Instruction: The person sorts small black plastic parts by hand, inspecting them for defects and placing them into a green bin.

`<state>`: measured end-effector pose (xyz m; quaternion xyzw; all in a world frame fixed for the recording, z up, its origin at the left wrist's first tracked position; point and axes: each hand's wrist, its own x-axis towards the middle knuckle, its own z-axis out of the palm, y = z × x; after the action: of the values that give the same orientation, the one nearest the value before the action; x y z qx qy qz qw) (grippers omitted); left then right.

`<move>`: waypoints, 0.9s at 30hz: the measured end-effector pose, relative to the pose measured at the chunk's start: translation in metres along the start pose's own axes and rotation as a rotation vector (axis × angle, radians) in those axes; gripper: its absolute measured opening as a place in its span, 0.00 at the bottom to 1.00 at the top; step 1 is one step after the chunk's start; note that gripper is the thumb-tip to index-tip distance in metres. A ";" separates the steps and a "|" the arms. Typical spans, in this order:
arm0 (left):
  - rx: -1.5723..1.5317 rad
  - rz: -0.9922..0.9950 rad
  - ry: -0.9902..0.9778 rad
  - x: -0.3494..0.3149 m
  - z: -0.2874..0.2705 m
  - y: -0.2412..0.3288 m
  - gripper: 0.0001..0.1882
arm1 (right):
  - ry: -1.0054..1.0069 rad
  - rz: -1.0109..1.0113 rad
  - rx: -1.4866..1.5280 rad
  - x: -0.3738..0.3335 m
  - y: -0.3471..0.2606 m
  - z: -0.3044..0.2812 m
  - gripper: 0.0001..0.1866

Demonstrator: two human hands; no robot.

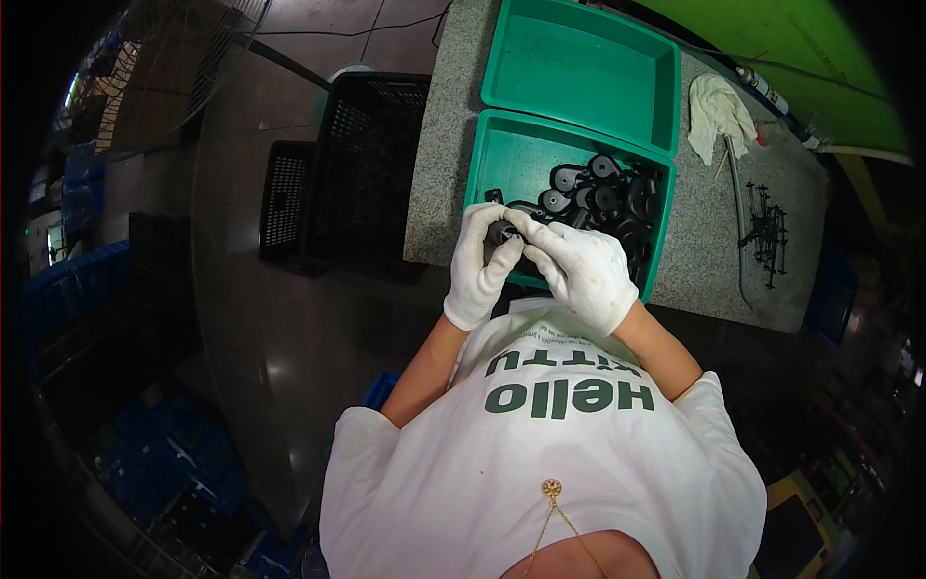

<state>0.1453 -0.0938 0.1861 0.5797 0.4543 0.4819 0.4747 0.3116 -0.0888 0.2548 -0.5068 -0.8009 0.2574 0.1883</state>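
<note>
Both my hands wear white gloves and meet over the near-left part of a green tray. Between them is a small black plastic part, mostly covered by the fingers. My left hand curls around it from the left, thumb and fingers closed on it. From the right, my right hand pinches at the same part with its fingertips. Several black rounded plastic parts lie heaped in the tray, just beyond and to the right of my hands.
A second green tray stands behind the first on the speckled worktop. To the right lie a white cloth, a thin grey rod and a bunch of black stick-like pieces. Black crates stand left of the worktop.
</note>
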 end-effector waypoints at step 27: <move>-0.706 -0.615 0.438 0.015 -0.031 -0.029 0.21 | 0.112 0.480 -0.161 0.009 0.123 0.041 0.14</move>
<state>0.1147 -0.0720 0.1616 0.1094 0.5023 0.5538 0.6550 0.3730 -0.0458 0.1487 -0.7091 -0.6640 0.2019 0.1249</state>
